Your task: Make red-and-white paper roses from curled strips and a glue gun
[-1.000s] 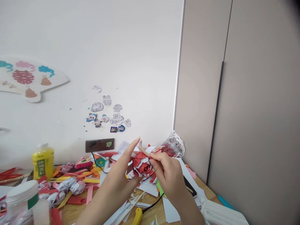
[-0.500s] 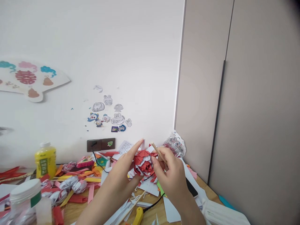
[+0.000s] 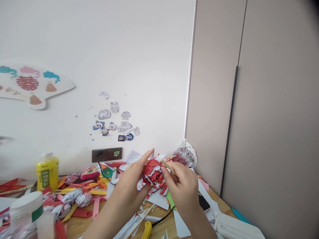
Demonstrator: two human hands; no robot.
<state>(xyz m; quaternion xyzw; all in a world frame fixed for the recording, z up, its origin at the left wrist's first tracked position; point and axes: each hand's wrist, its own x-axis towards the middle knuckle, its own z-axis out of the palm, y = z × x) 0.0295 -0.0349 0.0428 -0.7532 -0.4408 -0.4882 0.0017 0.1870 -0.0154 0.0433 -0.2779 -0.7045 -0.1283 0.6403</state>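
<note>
- Head view shows one paper flower [image 3: 152, 171] held up over the wooden surface [image 3: 77, 225]. It is round, with pointy red petals, white bits peeking out, and a curled middle.
- Two hands are on it. The left hand [image 3: 132, 182] holds its left side, pointing finger above and thumb below; the other fingers are hidden.
- The right hand [image 3: 183, 184] pinches one light brown stick [image 3: 168, 166] with thumb and finger, on the flower's right side. I cannot tell if the stick's tip touches the petals.
- Near the bottom edge is one yellow tool [image 3: 147, 229], with a black cord [image 3: 164, 217] at its end.
- One clear jar [image 3: 27, 204] is at the bottom left. It has a white lid and a green band. Pale stuff shows through its side, too blurry to name.
- Past it, lots of paper strips [image 3: 96, 207] lie in a heap, too many to count.
- One bottle [image 3: 47, 174] stands upright behind the jar, white cap on, with yellow drink inside.
- One crinkly clear bag [image 3: 185, 154] is at the back. Red bits show in or behind it.
- Farthest is the wall [image 3: 149, 66], with about eleven little cartoon stickers [image 3: 125, 126] and one paper fan [image 3: 27, 83].
</note>
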